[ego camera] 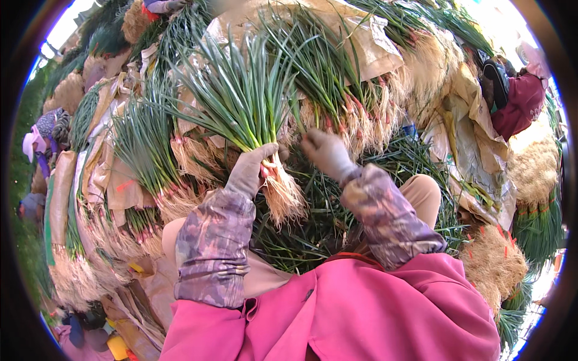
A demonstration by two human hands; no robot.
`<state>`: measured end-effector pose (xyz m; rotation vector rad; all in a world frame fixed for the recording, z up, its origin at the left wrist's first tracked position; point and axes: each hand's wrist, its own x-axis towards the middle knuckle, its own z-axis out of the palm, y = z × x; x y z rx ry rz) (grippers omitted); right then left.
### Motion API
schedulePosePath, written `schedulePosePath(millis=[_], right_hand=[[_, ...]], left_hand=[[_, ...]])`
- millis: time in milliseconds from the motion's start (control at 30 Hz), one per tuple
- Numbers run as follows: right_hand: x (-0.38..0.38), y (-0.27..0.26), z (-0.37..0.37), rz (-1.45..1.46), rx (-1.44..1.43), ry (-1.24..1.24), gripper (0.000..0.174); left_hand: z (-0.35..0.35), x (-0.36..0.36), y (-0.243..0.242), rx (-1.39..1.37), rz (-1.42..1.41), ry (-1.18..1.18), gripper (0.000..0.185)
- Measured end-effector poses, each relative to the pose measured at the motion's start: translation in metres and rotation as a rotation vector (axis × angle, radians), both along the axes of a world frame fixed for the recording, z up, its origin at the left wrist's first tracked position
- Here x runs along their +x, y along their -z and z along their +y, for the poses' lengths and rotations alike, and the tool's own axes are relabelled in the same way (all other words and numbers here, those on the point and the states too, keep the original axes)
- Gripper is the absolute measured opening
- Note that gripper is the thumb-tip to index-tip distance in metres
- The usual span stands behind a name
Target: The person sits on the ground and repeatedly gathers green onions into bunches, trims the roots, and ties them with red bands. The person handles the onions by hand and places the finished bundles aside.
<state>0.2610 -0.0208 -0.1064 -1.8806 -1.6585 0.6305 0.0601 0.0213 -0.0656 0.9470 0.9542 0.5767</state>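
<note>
My left hand, in a pale work glove, grips a bunch of green onions just above the reddish bulbs. The leaves fan out away from me, and the tan roots hang toward my lap. To the right of the bunch is my right hand, also gloved and slightly blurred. Its fingers are drawn together on a thin, blurred green leaf. Just beyond that hand lies a pile of green onions, bulbs and roots toward me. Loose green leaves cover the ground between my knees.
Brown paper-like sheets partly cover the onions ahead. More onion bundles lie to the left. Tied bundles with red bands stand root-up at right. Other people are nearby: a dark red sleeve at right, a pink hat at left.
</note>
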Motion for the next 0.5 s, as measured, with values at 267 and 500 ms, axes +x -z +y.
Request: schedulePosePath(millis=[267,500], right_hand=[[0.020,0.019,0.011,0.204,0.048,0.255,0.035],[0.010,0.034,0.014,0.099,0.023,0.151,0.030]], left_hand=[[-0.001,0.012,0.010,-0.085,-0.108,-0.039,0.026],[-0.003,0.010,0.002,-0.017,-0.007,-0.036,0.024]])
